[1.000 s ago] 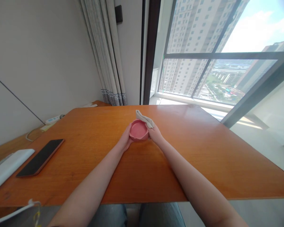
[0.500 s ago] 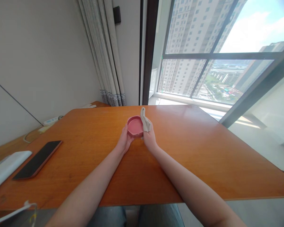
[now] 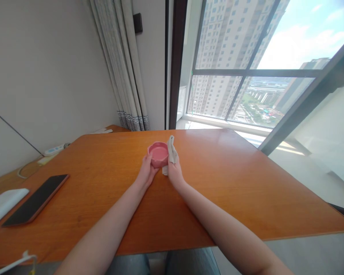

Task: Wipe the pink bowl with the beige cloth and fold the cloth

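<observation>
A small pink bowl (image 3: 158,152) with a wavy outer rim is held above the wooden table, its inside tilted toward me. My left hand (image 3: 146,170) grips its left side, thumb at the rim and fingers underneath. On the other side, my right hand (image 3: 175,172) is closed on a light grey cloth (image 3: 171,149), which is pressed against the bowl's right edge. One end of the cloth stands up above the rim, and another piece hangs below the bowl. The right fingertips are hidden behind the cloth and bowl.
The orange-brown wooden table (image 3: 218,183) spreads around my arms. A dark phone-like slab (image 3: 36,200) lies at its left, beside a white object (image 3: 7,204). A white cable (image 3: 15,262) sits at the near left corner. A power strip (image 3: 54,149) is by the wall; a window stands beyond.
The bowl tilts more toward me, showing more of its outer side. A piece of cloth now shows beneath it. The whole view has shifted slightly.
</observation>
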Motion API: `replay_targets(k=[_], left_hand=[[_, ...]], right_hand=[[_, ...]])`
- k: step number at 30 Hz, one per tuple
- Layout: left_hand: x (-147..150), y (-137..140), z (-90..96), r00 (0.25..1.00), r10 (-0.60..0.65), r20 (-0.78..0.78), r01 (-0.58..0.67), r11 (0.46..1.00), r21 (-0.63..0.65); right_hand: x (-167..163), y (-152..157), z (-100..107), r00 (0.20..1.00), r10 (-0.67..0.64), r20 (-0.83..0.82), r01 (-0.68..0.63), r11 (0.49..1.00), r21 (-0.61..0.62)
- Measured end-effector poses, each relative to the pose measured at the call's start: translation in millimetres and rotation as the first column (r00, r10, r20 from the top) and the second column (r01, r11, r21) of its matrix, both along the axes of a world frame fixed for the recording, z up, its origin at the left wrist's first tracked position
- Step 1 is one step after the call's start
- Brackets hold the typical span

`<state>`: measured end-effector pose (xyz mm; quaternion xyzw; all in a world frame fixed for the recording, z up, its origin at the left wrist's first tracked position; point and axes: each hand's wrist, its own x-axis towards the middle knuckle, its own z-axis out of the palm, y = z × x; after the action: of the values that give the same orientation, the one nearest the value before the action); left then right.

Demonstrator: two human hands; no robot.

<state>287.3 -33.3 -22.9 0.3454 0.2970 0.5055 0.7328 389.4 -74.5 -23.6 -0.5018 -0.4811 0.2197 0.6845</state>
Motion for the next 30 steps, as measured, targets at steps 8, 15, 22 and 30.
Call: replay_targets(k=[8,15,22,30], left_hand=[[-8.6,-4.9,6.8,0.944,-0.322,-0.074,0.325,0.946,0.027],[-9.8,-3.2,10.1,0.963,-0.197,-0.184,0.200,0.980,-0.004],[-1.9,0.7,-0.4,0.998,-0.056,0.040,0.056,0.998,-0.002],[-9.0,-1.2,6.2,0.957,-0.254,-0.138,0.249,0.967,-0.054]], right_hand=[[30.3,-4.2,19.0,0.996,0.044,0.079,-0.044,0.999,0.004],[34.1,-6.2,31.5,0.938,0.299,0.175,-0.304,0.953,0.001],[-1.6,-1.2,-1.1,0.996,0.054,-0.076,-0.058,0.997,-0.055],[39.4,14.5,-1.6,0.998,0.059,-0.013,-0.060,0.997,-0.050]])
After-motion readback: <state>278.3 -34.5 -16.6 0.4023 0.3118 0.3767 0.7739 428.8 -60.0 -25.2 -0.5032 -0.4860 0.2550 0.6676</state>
